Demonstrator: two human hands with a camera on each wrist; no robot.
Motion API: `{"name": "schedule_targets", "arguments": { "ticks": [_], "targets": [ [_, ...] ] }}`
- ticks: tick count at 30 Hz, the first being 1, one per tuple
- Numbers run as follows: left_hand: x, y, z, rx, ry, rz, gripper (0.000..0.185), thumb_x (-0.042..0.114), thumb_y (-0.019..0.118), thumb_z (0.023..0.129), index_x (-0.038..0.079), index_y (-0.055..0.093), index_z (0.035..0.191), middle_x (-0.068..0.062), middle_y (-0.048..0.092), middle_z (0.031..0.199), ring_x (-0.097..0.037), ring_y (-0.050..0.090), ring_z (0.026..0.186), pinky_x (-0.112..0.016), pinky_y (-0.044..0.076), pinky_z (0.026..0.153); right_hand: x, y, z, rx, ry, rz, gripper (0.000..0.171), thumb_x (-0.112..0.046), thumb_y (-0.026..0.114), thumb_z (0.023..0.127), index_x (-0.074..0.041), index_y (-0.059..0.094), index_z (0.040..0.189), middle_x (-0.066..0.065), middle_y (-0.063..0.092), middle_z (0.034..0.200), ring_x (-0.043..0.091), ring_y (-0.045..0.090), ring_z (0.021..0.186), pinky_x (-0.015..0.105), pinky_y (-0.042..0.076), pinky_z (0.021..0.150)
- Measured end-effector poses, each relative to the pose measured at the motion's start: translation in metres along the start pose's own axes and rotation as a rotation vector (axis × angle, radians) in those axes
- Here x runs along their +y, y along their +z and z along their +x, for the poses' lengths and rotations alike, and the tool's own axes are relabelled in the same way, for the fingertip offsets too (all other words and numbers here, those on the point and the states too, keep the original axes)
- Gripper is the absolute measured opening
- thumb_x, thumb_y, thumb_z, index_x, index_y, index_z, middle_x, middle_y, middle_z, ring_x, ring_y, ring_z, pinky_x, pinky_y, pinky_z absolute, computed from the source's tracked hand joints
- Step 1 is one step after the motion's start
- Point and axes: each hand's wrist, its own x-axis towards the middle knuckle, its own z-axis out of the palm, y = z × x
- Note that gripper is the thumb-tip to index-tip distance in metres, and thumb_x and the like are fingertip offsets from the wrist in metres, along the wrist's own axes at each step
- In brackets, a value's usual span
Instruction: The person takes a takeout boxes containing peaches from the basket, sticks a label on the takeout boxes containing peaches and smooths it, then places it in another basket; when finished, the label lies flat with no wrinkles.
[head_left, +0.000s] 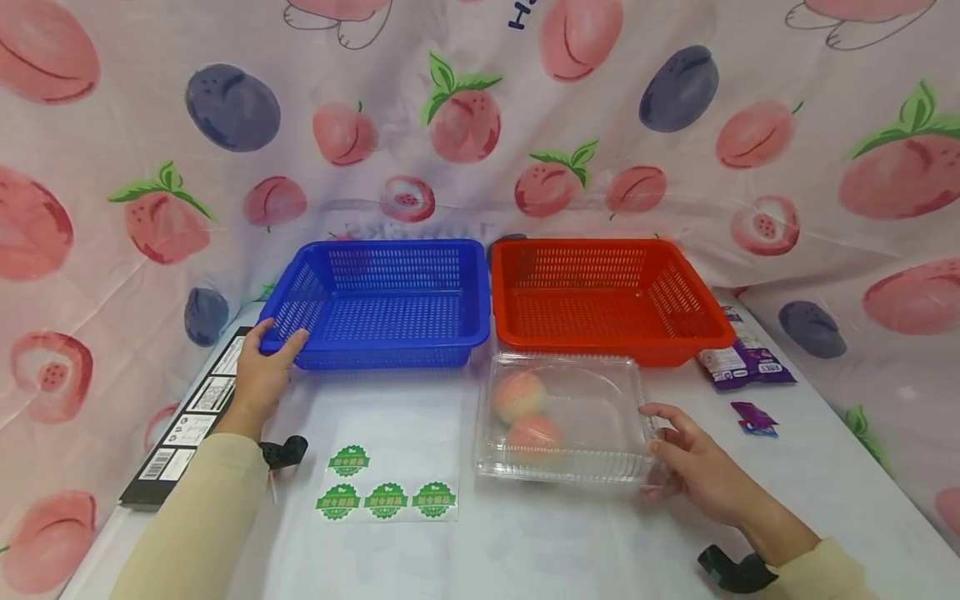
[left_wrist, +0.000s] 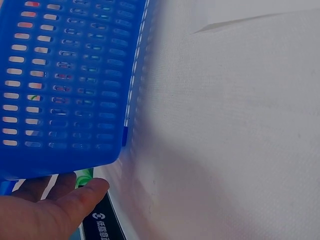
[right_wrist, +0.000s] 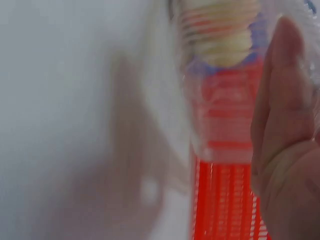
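In the head view, the left hand (head_left: 264,367) rests at the lower left corner of the blue perforated plastic basket (head_left: 382,302), fingers curled over its rim and gripping it; the left wrist view shows the thumb (left_wrist: 75,202) lying just below the basket's edge (left_wrist: 65,90). The right hand (head_left: 693,462) is at the right side of the frame, its fingers spread and loosely bent against the right edge of the clear plastic clamshell box (head_left: 566,417), touching it. The box sits on the white surface (head_left: 525,533) just in front of the red perforated plastic basket (head_left: 603,296) and holds two pinkish peaches (head_left: 519,396). The two baskets stand side by side in the centre. A sheet of four round green stickers (head_left: 386,492) lies lower centre, between the hands. A black printed strip (head_left: 183,421) lies at far left, purple packets (head_left: 742,362) at right.
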Motion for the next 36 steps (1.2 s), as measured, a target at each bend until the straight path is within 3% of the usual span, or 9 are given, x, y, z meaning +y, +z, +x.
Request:
{"name": "schedule_targets", "arguments": {
  "ticks": [13,18,24,28,32,36],
  "targets": [
    [0.005,0.001,-0.001,-0.001,0.009,0.019,0.089,0.055,0.059,0.096,0.018,0.012,0.162,-0.018,0.014,0.164,-0.038,0.028,0.145,-0.055,0.036,0.11,0.006,-0.031,0.013,-0.018,-0.014,-0.045,0.05,-0.027,0.054,0.105,-0.028,0.029,0.148,0.028,0.036,0.143,0.031,0.06,0.107,0.045,0.058,0.081],
    [0.005,0.001,-0.003,-0.005,0.009,0.02,0.088,0.053,0.058,0.097,0.017,0.012,0.162,-0.018,0.013,0.165,-0.038,0.026,0.146,-0.055,0.035,0.11,0.008,-0.038,0.014,-0.059,-0.041,-0.011,0.044,-0.023,0.049,0.107,-0.032,0.031,0.146,0.028,0.034,0.141,0.03,0.059,0.108,0.046,0.058,0.081],
    [0.005,0.0,-0.003,0.009,0.016,0.052,0.088,0.052,0.059,0.097,0.015,0.013,0.162,-0.017,0.013,0.165,-0.036,0.018,0.149,-0.05,0.02,0.119,0.008,-0.042,0.014,-0.087,-0.036,-0.016,0.048,-0.024,0.046,0.108,-0.031,0.027,0.152,0.03,0.028,0.145,0.029,0.059,0.109,0.046,0.058,0.083],
    [0.007,-0.004,-0.004,-0.011,0.042,0.106,0.089,0.054,0.056,0.098,0.011,0.011,0.162,-0.021,0.012,0.164,-0.038,0.016,0.149,-0.049,0.015,0.12,0.004,-0.045,0.011,-0.089,-0.025,-0.111,0.057,-0.029,0.046,0.108,-0.024,0.02,0.158,0.033,0.026,0.15,0.035,0.06,0.11,0.046,0.058,0.083],
    [0.016,-0.01,-0.011,-0.086,0.072,0.158,0.092,0.056,0.047,0.1,0.008,-0.003,0.161,-0.027,0.005,0.163,-0.044,0.009,0.149,-0.057,0.012,0.119,-0.005,-0.048,0.004,-0.059,-0.024,-0.262,0.065,-0.032,0.049,0.106,-0.017,0.018,0.161,0.033,0.03,0.15,0.04,0.059,0.115,0.048,0.057,0.085],
    [0.025,-0.017,-0.024,-0.156,0.068,0.175,0.094,0.058,0.045,0.1,0.009,-0.009,0.16,-0.028,-0.003,0.163,-0.048,0.001,0.148,-0.064,0.011,0.115,-0.012,-0.053,-0.004,0.102,-0.114,-0.391,0.066,-0.032,0.05,0.106,-0.008,0.02,0.159,0.031,0.04,0.145,0.046,0.056,0.119,0.042,0.057,0.086]
  ]
}}
